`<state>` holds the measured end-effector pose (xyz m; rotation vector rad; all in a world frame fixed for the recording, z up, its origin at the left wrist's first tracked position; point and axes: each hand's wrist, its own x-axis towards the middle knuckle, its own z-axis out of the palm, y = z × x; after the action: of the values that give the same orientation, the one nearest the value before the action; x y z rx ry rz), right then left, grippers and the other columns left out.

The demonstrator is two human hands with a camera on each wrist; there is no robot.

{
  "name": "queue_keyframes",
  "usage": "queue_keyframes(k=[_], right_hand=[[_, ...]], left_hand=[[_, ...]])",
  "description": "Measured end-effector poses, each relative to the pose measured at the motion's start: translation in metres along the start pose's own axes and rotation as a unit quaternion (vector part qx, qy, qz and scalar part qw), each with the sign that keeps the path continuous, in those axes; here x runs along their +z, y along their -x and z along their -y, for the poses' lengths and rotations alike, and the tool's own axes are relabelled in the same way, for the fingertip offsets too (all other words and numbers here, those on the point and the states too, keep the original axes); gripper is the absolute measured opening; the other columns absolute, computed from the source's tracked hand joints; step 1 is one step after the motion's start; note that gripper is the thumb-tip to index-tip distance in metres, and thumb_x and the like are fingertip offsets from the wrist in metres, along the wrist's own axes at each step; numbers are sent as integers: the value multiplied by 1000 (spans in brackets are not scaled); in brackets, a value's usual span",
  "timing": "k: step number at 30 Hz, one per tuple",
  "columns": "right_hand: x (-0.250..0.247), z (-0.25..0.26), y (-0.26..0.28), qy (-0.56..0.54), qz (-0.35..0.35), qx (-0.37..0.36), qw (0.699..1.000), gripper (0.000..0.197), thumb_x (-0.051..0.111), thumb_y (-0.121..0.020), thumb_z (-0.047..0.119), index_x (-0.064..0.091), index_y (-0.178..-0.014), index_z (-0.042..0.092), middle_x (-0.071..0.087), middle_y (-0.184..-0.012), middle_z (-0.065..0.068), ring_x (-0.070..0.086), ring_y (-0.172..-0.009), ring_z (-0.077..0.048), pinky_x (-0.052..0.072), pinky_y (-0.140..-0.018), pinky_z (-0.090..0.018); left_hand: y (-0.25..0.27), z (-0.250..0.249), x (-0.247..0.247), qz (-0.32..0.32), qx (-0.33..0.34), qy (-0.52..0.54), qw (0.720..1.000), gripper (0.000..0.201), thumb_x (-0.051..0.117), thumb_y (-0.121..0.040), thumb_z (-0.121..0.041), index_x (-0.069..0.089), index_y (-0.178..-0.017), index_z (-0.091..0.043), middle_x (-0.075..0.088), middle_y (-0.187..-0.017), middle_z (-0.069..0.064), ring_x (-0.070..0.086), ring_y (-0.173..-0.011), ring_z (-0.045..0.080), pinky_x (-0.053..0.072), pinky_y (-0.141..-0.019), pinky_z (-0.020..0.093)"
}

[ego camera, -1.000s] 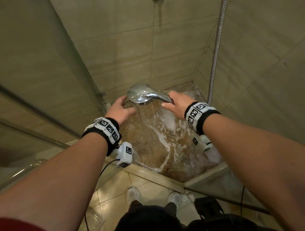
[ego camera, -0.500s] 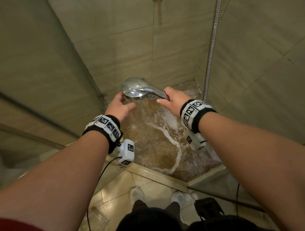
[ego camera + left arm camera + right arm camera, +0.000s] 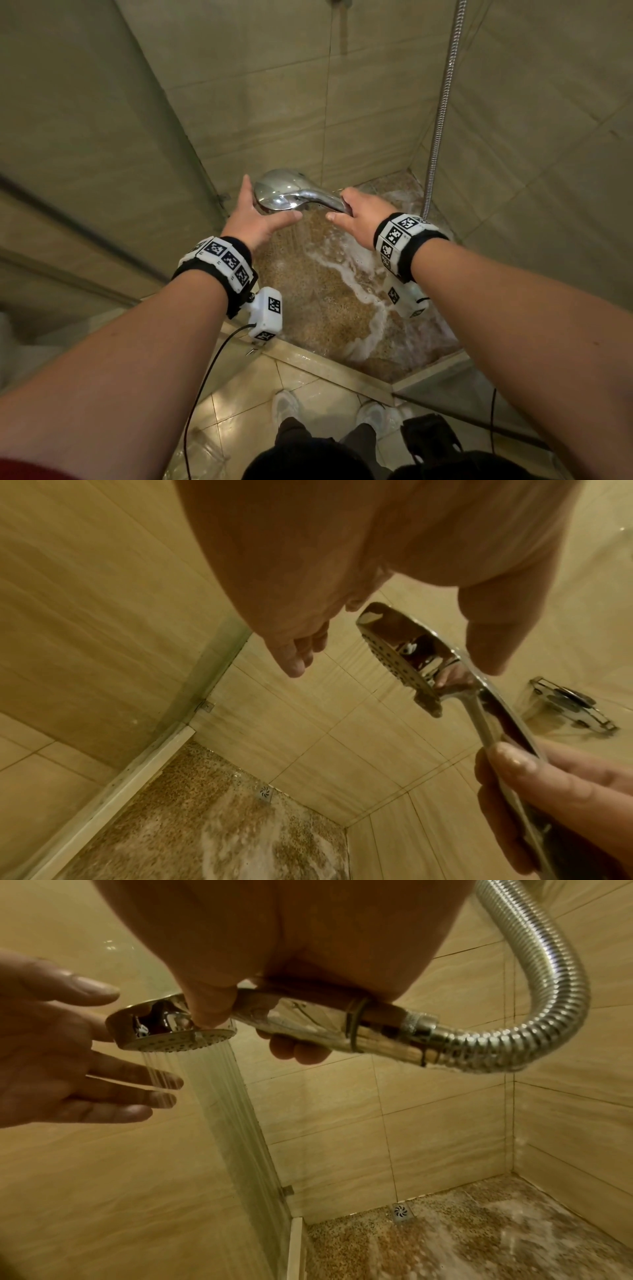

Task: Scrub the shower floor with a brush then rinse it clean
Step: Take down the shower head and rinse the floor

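1. Since a second ago, left hand (image 3: 255,219) has closed in on the shower head (image 3: 279,190), fingers spread beside its rim, holding nothing.
2. Right hand (image 3: 359,214) curls round the handle; spray falls on the foamy shower floor (image 3: 329,301).
3. Rinse step. Next, likely sweep suds toward the drain (image 3: 402,1211).

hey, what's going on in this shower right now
A person is rinsing the shower floor. Their right hand grips the handle of a chrome shower head, which sprays water down. Their left hand is open beside the head, fingers spread in the spray. White suds lie on the speckled floor, with the drain in the corner. No brush is in view.
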<state>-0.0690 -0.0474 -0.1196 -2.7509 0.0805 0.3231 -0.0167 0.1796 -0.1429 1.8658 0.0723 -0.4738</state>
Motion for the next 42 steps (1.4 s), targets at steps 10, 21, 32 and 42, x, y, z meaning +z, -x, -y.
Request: queue_keyframes(k=[10,21,32,42], right_hand=[[-9,-12,8,7,10,21,1000,34,47,-103,53,43,-98,20,50,-80,3,46,-65,-14,35,-56,-33],[-14,-34,14,1,2,34,999,34,48,-102,54,46,-101,20,51,-82,4,49,-68,-14,35,-57,-34],[-22,-43,23,-4,2,46,999,33,49,-103,52,45,-95,20,53,-81,2,49,-67,-15,31,-55,-33],[-25,-50,31,0,13,54,998,36,50,-102,53,36,-82,28,54,-79,1,50,-65,-17,33,-55,-33]], left_hand=[[-15,-5,13,27,35,-71,997,144,90,-40,-69,18,-160,-34,35,-160,-4,41,-141,15,34,-119,43],[-17,-14,32,49,49,-97,993,138,89,-44,-67,22,-159,-32,38,-158,-3,43,-140,17,35,-119,44],[-17,-23,44,58,55,-105,991,141,89,-41,-69,22,-159,-31,37,-159,-5,41,-141,15,34,-119,43],[-9,-40,52,75,104,-229,965,115,89,-70,-47,22,-161,-23,30,-161,1,40,-141,19,32,-120,39]])
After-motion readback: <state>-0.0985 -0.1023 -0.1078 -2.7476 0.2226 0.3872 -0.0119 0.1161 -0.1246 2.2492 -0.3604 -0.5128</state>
